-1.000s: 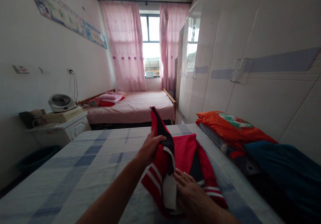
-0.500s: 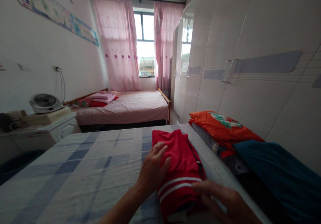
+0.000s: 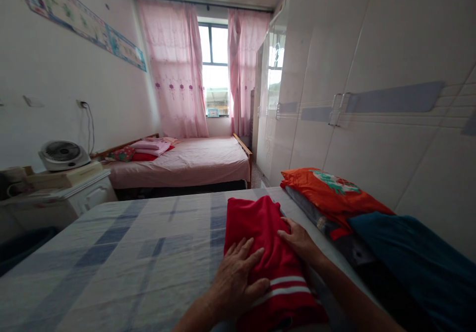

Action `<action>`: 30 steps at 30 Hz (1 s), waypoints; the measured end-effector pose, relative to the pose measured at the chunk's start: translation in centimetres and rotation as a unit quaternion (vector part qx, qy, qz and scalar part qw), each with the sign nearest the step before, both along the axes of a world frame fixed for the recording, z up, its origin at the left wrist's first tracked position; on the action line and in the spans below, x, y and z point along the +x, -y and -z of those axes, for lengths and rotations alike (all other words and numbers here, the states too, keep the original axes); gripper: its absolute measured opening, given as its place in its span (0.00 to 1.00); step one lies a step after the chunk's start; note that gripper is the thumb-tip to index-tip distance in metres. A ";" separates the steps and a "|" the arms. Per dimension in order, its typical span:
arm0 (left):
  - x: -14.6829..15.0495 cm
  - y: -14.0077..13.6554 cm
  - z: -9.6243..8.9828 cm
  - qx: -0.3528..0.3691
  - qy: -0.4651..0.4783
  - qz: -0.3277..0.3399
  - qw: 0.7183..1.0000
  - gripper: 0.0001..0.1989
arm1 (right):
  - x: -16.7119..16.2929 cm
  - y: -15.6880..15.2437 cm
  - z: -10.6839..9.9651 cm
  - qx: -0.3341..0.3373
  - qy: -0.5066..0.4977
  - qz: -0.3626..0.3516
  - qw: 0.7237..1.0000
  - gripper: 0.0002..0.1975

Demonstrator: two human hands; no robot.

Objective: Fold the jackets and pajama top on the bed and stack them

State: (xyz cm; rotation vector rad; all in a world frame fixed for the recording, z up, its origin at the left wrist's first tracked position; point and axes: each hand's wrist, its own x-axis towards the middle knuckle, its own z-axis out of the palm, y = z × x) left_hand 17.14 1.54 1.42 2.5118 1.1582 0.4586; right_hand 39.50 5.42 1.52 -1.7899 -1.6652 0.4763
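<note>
A folded red garment with white stripes lies on the bed with the blue and white checked sheet. My left hand rests flat on its left side, fingers spread and thumb near the stripes. Along the garment's right edge lies my right hand, its fingers stretched out on the cloth. Neither hand grips the fabric. My forearms cover part of the garment's near end.
At right, an orange folded cloth and a dark teal cloth lie on dark clothes beside a white wardrobe. A pink bed stands by the window. A fan sits on the left cabinet.
My right hand has moved forward from the striped near end to the garment's right edge. My left hand has come slightly back toward me and lies flatter.
</note>
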 end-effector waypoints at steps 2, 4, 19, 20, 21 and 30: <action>0.0 0.0 -0.4 -0.011 -0.009 0.006 1.000 0.31 | -0.5 0.6 -0.9 0.065 0.007 0.001 0.998 0.26; 0.1 0.0 -0.5 -0.011 -0.018 0.001 1.000 0.33 | -0.5 1.3 -1.3 0.107 0.041 0.033 0.993 0.26; 1.3 -11.1 -0.5 0.138 -0.051 -0.126 0.981 0.26 | -3.0 -4.9 -1.2 0.095 0.218 -0.107 0.965 0.25; 1.3 -11.7 0.5 0.117 -0.062 -0.139 0.981 0.28 | -2.6 -5.7 -0.1 0.046 0.198 -0.092 0.975 0.25; 1.2 -12.1 1.4 0.101 -0.067 -0.150 0.981 0.29 | -2.1 -6.4 1.1 0.004 0.178 -0.071 0.982 0.27; 0.8 -8.3 0.6 0.051 -0.067 -0.145 0.986 0.24 | 0.6 -6.7 3.7 -0.012 0.018 -0.001 1.000 0.30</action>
